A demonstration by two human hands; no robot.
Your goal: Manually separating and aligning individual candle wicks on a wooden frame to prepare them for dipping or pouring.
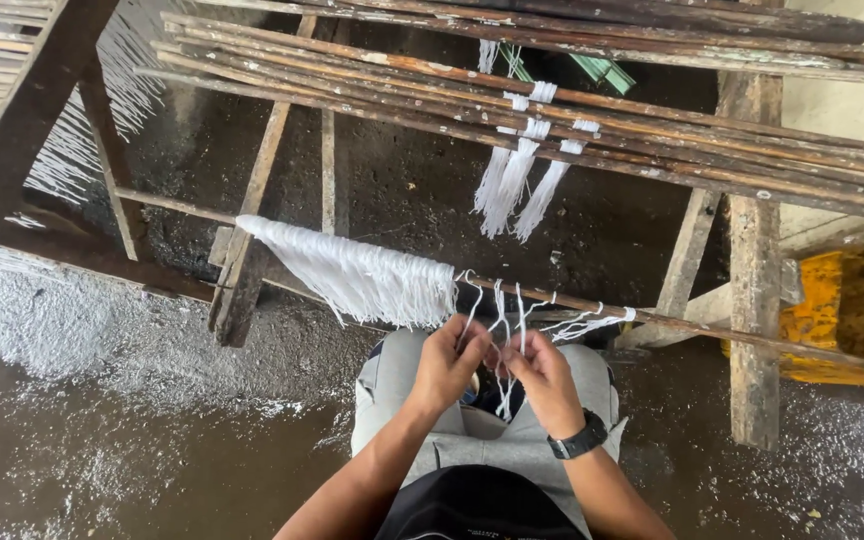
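Head view, looking down over the person's lap: left hand (449, 362) and right hand (544, 378) meet at near centre, just below a thin wooden rod (712, 331) that runs from left to right across the scene. Both hands have their fingers pinched together on loose white strands (499, 318) that hang from the rod; the strands pass between the two hands and trail down toward the knees. Right wrist carries a black wristwatch (580, 440). Just left of the hands, on the same rod, a dense white fringe (352, 270) of tied strands hangs in a slanted sheet. Far centre, a bundle of long thin sticks (652, 130) lies across a wooden frame (754, 250), with three white tassels (517, 185) hanging from them. Far left, a further row of white threads (82, 150) hangs from a slatted rack. Right edge, a yellow object (842, 310), partly hidden behind the frame post; kind cannot be told. Ground: dark wet floor (102, 450), dusted with white residue at left and right. Person wears grey trousers (392, 390).
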